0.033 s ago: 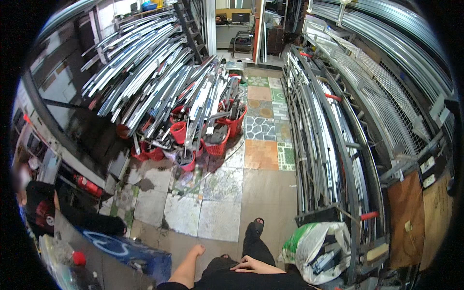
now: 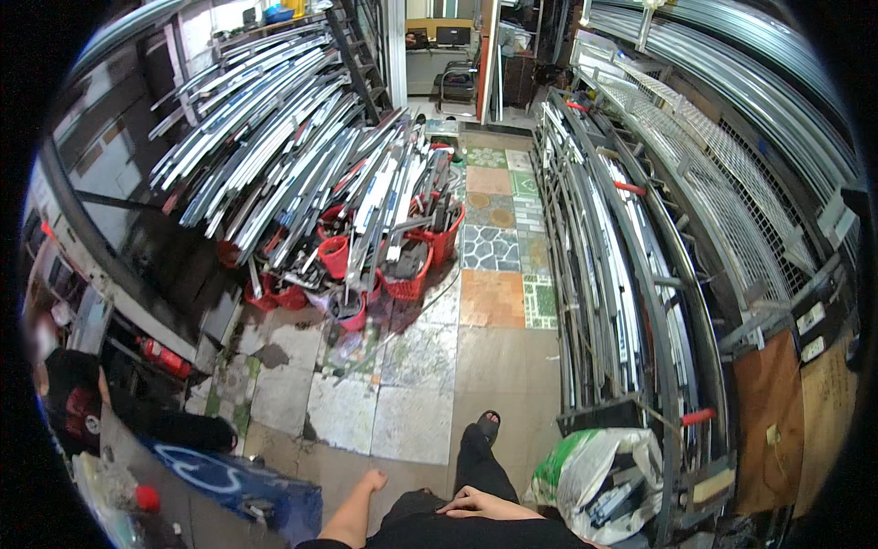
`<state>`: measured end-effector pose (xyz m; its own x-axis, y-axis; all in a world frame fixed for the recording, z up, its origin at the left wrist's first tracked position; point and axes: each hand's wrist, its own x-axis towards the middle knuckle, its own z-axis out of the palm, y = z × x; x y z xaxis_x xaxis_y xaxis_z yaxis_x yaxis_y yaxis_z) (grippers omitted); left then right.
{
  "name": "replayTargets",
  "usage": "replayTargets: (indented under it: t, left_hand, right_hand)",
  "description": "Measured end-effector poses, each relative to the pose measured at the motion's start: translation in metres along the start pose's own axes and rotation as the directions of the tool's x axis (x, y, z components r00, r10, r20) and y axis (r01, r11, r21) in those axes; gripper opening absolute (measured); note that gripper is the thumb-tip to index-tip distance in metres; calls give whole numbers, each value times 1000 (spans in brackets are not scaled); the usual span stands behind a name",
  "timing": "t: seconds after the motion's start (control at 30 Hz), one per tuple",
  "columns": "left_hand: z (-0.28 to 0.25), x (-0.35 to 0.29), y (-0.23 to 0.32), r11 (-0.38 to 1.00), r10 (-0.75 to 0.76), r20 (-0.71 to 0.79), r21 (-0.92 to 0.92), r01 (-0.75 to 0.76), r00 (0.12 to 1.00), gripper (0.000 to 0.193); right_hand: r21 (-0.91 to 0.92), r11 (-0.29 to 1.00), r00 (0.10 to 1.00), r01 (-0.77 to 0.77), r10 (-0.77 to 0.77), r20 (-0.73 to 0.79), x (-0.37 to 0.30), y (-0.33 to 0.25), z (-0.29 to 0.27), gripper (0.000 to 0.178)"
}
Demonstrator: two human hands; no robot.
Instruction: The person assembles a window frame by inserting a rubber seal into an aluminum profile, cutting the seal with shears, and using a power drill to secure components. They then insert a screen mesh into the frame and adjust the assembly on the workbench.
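My left hand (image 2: 373, 480) hangs beside my left thigh. Its fingers are curled closed and nothing shows in them. Across my front, my right hand (image 2: 471, 503) rests against my black clothing (image 2: 430, 529), its fingers stretched out and holding nothing visible. My right foot (image 2: 489, 424), in a dark sandal, is forward on the tan floor. To the right of my right hand stands a white and green sack (image 2: 558, 467) with metal offcuts inside.
Metal profiles (image 2: 265, 146) lean in a big stack at far left, above red baskets (image 2: 402, 288). A long rack (image 2: 672, 302) of profiles lines the right. At lower left, a person in black (image 2: 78, 403) is near a blue panel (image 2: 247, 485). Tiled floor (image 2: 412, 421) runs between.
The view has shifted slightly. Both hands keep nearly the same place and pose.
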<state>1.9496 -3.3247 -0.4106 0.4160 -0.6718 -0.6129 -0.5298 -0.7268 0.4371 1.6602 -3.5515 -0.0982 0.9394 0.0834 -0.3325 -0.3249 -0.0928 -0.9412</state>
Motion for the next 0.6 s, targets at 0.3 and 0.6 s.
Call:
replayTargets:
  t: [0.3, 0.6]
  left_hand:
    - [-111, 118, 193, 956, -286, 258, 15, 292, 923, 52]
    - [-367, 270, 555, 848, 519, 415, -358, -390, 747, 44]
  right_hand:
    - [-305, 948, 989, 92, -122, -82, 18, -20, -308, 33]
    - [-90, 996, 999, -24, 27, 33, 105, -49, -589, 39]
